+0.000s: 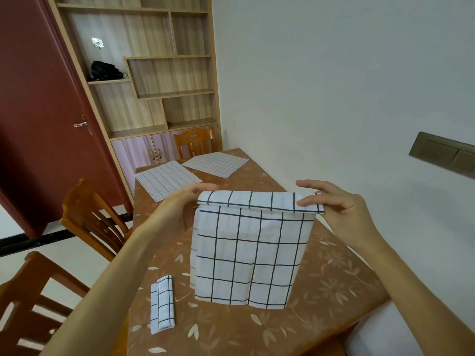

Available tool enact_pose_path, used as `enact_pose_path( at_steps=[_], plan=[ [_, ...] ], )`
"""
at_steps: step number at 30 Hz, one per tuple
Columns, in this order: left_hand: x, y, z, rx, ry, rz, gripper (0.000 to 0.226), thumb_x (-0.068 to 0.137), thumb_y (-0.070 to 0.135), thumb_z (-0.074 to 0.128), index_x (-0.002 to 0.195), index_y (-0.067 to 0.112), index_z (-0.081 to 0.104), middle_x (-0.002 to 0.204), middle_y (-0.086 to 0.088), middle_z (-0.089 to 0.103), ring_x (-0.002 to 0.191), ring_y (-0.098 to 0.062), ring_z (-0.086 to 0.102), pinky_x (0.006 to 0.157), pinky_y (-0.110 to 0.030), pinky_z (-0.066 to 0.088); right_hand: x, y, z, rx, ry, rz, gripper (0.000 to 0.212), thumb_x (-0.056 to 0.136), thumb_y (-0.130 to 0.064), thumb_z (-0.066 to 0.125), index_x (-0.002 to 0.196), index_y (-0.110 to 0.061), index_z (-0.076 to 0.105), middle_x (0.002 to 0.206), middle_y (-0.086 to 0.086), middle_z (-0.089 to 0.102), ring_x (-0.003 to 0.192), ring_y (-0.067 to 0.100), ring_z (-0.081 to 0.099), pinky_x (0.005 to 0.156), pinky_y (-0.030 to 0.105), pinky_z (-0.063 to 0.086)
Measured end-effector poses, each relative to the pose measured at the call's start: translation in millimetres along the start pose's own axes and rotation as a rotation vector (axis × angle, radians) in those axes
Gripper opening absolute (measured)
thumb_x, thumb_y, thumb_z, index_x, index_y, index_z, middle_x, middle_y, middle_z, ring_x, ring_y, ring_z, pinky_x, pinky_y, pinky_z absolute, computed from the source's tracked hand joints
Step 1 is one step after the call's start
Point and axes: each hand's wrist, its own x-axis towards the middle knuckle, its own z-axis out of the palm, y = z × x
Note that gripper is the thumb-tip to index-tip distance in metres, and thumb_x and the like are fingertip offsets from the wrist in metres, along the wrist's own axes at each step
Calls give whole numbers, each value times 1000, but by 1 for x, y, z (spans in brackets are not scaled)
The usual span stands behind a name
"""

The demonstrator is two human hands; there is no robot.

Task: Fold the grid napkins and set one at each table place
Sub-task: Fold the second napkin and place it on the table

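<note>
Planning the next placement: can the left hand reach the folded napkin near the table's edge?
Likely yes, once freed: the left hand grips the hanging napkin, but nothing covers the folded napkin beside its forearm.

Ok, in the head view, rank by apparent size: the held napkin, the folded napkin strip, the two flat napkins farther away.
Largest: held napkin.
Next: left flat napkin and right flat napkin, alike, unranked; being farther, they may truly be bigger.
Smallest: folded napkin strip.

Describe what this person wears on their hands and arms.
Nothing visible. The left hand and right hand are bare: no gloves, rings or watch. The left forearm and right forearm are uncovered to the frame's edge, no sleeves in view.
</note>
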Motion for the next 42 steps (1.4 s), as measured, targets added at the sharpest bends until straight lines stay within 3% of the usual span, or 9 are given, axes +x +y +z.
enact_pose_path(
  at_steps=[4, 9, 13, 16, 19, 25, 30, 35, 42],
  plan=[
    [-6, 0, 3, -61, -28, 21, 35, 96, 39, 55, 117, 15, 70, 108, -9, 77, 88, -23, 76, 69, -33, 62, 0, 3, 2, -112, 21, -61, 67, 80, 30, 44, 92, -25, 79, 125, -9, 68, 121, 1, 60, 102, 15, 44],
    [-3, -4, 0, -9, -1, 119, 39, 88, 5, 70, 126, 11, 64, 114, -15, 76, 93, -27, 77, 71, -34, 65, -4, 3, -1, 77, 42, 65, 61, 87, 23, 44, 98, -25, 79, 111, -11, 76, 110, 22, 69, 100, 46, 51],
    [1, -9, 0, -36, 29, 197, 31, 86, 3, 71, 117, 0, 69, 110, -18, 77, 90, -26, 78, 70, -33, 65, 0, -3, -3, 559, -24, 348, 40, 94, -31, 46, 128, -25, 65, 104, 11, 75, 101, 23, 69, 89, 33, 52],
    [-2, -3, 8, -37, -2, 226, 19, 87, -1, 67, 106, 0, 69, 88, -9, 79, 74, -18, 77, 57, -24, 61, 3, 1, 0, 486, -111, 460, 62, 76, -69, 67, 120, -25, 71, 120, 1, 72, 113, 19, 67, 99, 39, 51],
    [-4, 1, 14, 12, -20, 266, 14, 93, -9, 58, 89, 3, 62, 57, 6, 68, 50, -4, 66, 47, -15, 51, 3, -1, 4, 220, -94, 439, 25, 81, -42, 76, 103, -30, 76, 104, -4, 76, 99, 22, 71, 92, 43, 55],
    [-7, 3, 12, 163, 66, 314, 5, 92, 2, 67, 89, 5, 65, 71, -2, 73, 64, -13, 72, 52, -19, 56, 6, -9, 1, 239, 15, 352, 7, 80, -26, 80, 87, -26, 80, 90, 6, 78, 87, 35, 73, 84, 46, 58],
    [-4, -5, 14, 200, 83, 375, 7, 85, 32, 73, 88, 37, 71, 99, -36, 65, 88, -44, 70, 84, -54, 56, 7, -10, 3, 455, 14, 469, 23, 76, -31, 76, 95, -18, 78, 102, 7, 78, 100, 26, 73, 93, 47, 56],
    [0, -8, 12, 180, 59, 382, 5, 94, 20, 65, 99, 21, 65, 85, -12, 73, 74, -18, 73, 63, -27, 58, 0, -8, 5, 306, -96, 487, 15, 92, -22, 67, 102, -14, 75, 99, 2, 79, 96, 21, 75, 85, 39, 61],
    [2, -9, 6, 157, 66, 352, 14, 97, 22, 61, 109, 15, 62, 97, -13, 78, 90, -30, 76, 73, -41, 62, -1, -8, -8, 244, -114, 353, 22, 85, -9, 75, 102, -23, 79, 91, 5, 79, 82, 13, 74, 75, 24, 57]
  ],
)
